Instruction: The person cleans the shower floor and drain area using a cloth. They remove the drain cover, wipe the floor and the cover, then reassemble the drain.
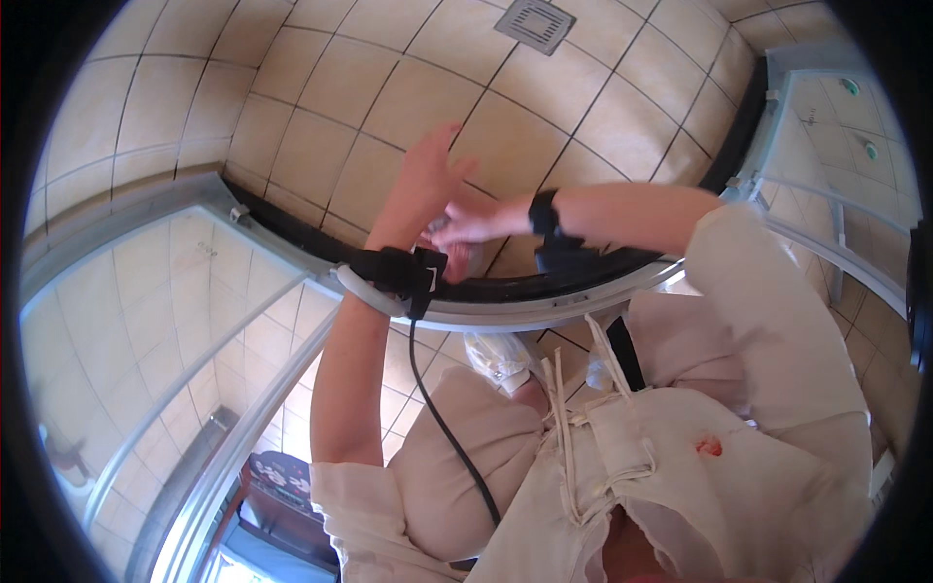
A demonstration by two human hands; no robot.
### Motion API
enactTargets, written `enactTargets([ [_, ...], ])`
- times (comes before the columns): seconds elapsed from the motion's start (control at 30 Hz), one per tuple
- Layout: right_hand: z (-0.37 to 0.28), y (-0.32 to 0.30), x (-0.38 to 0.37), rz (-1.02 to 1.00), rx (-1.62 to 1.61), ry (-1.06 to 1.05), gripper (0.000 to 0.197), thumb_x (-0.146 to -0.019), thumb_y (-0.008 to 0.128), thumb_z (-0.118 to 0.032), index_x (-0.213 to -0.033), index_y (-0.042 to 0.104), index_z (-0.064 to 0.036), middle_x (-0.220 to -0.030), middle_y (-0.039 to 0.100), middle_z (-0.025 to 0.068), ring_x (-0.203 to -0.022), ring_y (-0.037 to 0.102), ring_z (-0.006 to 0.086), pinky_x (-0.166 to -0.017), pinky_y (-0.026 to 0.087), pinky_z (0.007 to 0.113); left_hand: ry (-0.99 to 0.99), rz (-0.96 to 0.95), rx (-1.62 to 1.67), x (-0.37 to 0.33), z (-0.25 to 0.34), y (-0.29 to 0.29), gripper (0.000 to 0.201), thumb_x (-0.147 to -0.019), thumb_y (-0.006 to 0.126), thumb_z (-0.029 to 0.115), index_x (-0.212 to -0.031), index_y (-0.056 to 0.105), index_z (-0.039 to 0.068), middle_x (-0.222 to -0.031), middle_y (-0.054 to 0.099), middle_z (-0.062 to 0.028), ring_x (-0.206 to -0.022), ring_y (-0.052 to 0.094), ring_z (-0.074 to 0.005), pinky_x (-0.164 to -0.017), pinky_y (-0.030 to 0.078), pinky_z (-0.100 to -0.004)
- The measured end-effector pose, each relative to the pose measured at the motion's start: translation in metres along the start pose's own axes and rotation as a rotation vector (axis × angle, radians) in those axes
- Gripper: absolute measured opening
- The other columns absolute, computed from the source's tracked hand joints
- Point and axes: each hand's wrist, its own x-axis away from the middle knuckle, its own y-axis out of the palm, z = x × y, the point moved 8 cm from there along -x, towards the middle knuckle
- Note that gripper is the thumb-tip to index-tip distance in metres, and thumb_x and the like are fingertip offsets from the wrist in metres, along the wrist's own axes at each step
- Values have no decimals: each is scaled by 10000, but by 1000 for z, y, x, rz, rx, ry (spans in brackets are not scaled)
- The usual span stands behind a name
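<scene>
My left hand reaches over the tiled floor with its fingers apart and nothing visible in them. Just below and to the right of it is my right hand, slightly smeared by motion, its fingers curled in. A small whitish and pinkish thing shows at and under the right fingers, partly hidden by the left wrist; its kind is unclear. Both hands are close together above the dark curved threshold of a glass enclosure.
Square beige tiles with dark joints cover the floor, with a metal drain at the far side. Glass panels in pale frames stand left and right. A black cable hangs from my left wrist. A clear plastic-covered foot is near.
</scene>
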Motion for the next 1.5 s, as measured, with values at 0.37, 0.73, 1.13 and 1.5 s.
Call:
enactTargets([
  [0.37, 7, -262, 55, 639, 1046, 25, 249, -760, 570, -123, -1009, 588, -113, -994, 552, 125, -952, 525, 335, -848, 430, 443, 72, 191, -623, 13, -7, 30, 612, -737, 705, 378, -1277, 458, 229, -1398, 296, -175, -1302, 256, -438, -900, 365, -641],
  [0.73, 30, -276, 126, 626, 1218, 111, 351, -690, 548, 41, -1026, 513, -53, -1028, 480, 121, -988, 491, 325, -788, 463, 416, 545, -129, -562, 43, -16, 150, 558, -711, 684, 339, -1227, 499, 236, -1442, 250, -138, -1310, 201, -467, -920, 292, -658],
  [1.13, 36, -284, 114, 686, 1251, 107, 245, -704, 537, 29, -932, 523, -59, -973, 492, 120, -936, 511, 324, -748, 462, 406, -402, -8, -1292, 53, -95, 73, 481, -796, 552, 250, -1220, 510, 26, -1327, 324, -217, -967, 428, -546, -744, 366, -652],
  [1.5, 42, -296, 41, 806, 1246, 254, 203, -761, 567, -147, -961, 595, -131, -1000, 538, 114, -932, 520, 316, -755, 465, 458, -106, -460, -546, 46, 41, 115, 408, -736, 650, 162, -1138, 586, 199, -1112, 485, -204, -1002, 547, -397, -812, 486, -467],
])
